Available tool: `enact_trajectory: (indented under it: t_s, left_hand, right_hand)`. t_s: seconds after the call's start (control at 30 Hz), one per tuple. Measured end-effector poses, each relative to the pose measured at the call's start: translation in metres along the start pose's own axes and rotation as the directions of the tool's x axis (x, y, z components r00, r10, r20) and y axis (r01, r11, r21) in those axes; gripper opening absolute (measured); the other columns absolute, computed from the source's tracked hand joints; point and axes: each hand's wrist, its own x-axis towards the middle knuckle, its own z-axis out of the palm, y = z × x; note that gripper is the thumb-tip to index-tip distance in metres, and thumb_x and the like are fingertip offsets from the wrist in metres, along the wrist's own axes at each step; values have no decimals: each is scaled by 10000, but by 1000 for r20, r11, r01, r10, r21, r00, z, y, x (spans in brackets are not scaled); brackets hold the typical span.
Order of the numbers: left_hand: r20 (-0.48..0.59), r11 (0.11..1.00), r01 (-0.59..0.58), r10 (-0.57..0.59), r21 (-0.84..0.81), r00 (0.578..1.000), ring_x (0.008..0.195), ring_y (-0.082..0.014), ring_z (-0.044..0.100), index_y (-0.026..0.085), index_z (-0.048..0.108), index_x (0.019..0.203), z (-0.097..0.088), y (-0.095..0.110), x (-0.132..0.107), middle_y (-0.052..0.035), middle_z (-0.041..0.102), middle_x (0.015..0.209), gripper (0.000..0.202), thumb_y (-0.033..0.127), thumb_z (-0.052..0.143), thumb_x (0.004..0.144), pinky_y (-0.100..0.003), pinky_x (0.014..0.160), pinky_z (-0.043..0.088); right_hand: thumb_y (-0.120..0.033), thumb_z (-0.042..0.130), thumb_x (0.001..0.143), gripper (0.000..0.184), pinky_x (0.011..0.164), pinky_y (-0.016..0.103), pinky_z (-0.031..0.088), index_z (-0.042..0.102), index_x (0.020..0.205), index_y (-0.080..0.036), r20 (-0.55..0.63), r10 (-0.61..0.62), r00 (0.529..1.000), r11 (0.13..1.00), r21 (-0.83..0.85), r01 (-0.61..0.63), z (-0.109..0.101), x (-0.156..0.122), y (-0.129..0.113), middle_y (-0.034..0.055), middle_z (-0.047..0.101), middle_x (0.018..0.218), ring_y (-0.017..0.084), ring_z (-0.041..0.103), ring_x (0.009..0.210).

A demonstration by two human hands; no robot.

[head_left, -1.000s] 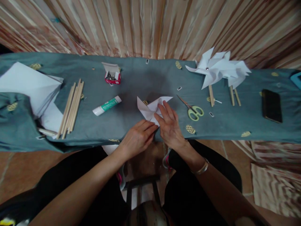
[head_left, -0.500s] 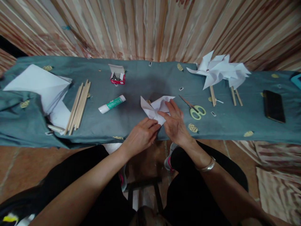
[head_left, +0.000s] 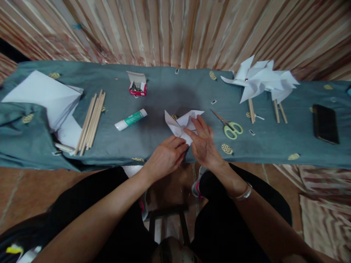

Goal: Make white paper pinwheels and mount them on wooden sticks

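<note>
A white paper pinwheel (head_left: 175,126) without a stick lies at the table's front middle, its left and upper blades standing up. My left hand (head_left: 167,153) has its fingers closed on the pinwheel's near edge. Over its right side, my right hand (head_left: 204,142) presses on the paper, with the index finger at the centre and other fingers on the right blade. Both hands hide part of the near and right blades. Green-handled scissors (head_left: 231,130) lie just right of my right hand. To the left is a glue stick (head_left: 131,119) with a green label.
Wooden sticks (head_left: 90,124) lie beside white paper sheets (head_left: 52,95) at the left. A red box of metal pins (head_left: 138,87) stands open at the back. Several finished pinwheels (head_left: 260,78) on sticks lie back right. A black phone (head_left: 325,124) rests at the far right.
The view has shifted slightly, so things on the right appear a little further right. Both hands stay on the paper pinwheel in nearly the same pose.
</note>
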Motion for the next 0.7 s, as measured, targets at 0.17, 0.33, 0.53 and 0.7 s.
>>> enact_trajectory:
  t_s: [0.17,0.33,0.53,0.7]
  left_hand:
    - [26,1000,15,-15,-20,1000,995,-234,565,129,610,1063,0,-1,0,-100,615,1033,210,153,488,894,-386,854,536]
    - [45,999,23,-22,-35,999,996,-240,558,116,616,1048,-1,-1,1,-112,616,1040,206,143,489,888,-389,860,532]
    - [21,999,30,-29,-31,999,982,-230,562,110,625,1043,-2,2,2,-116,622,1043,208,151,477,902,-378,858,531]
    - [14,999,30,-29,-28,999,1005,-232,565,109,619,1065,-1,2,2,-118,624,1063,225,159,456,918,-381,871,526]
  right_hand:
    - [-35,407,798,539,1119,503,228,544,1271,-252,0,-5,1000,999,35,5,3,3,-2,46,366,1485,287,170,1451]
    - [-46,405,799,560,1128,499,227,537,1280,-302,1,12,1000,999,50,-12,1,5,-3,24,361,1485,277,167,1453]
    - [-43,424,796,557,1119,528,242,519,1302,-254,-9,-20,1000,1000,14,20,-11,-1,2,68,298,1522,315,137,1459]
    - [-72,428,800,576,1102,542,280,484,1341,-258,-18,-39,999,999,35,39,-15,-7,9,66,280,1534,313,157,1453]
